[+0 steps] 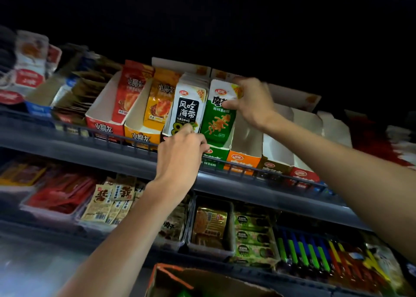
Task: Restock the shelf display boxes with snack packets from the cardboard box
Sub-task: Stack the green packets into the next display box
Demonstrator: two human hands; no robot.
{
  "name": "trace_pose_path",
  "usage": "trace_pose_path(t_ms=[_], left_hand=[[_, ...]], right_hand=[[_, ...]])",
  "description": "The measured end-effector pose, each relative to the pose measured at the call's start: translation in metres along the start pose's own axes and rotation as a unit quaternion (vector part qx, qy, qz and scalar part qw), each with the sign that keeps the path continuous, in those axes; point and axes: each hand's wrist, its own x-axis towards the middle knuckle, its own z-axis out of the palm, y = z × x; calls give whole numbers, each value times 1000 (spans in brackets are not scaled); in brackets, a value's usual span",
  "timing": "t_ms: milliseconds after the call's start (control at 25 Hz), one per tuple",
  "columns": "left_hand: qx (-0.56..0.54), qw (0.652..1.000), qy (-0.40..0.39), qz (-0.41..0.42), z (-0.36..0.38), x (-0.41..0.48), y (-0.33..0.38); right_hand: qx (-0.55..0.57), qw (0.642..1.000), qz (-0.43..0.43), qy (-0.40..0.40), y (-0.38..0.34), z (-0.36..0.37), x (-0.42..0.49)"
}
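One green packet stands beneath right grip (thumb pinching its top).

- A bare left arm reaches up from the lower left, back of the hand toward the camera.
- The left hand, fingers curled, pinches the lower edge of a white-and-black foil snack packet.
- A bare right arm stretches in from the right, higher.
- The right hand grips the top of a green-and-white foil snack packet, thumb across its front, fingers behind.
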Motion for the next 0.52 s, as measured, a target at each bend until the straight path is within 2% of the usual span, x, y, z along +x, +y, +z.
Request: trace_pose_path(t_ms=[160,320,520], left_hand=[[-4,1000,0,-1,0,0,0],[-4,1000,9,4,2,0,-1],[-7,1000,17,11,3,0,-1]], right_hand=[[-85,996,-17,29,8,17,-7],[-208,972,-84,63,11,22,-7],[-311,942,-118,38,5,26,-11]])
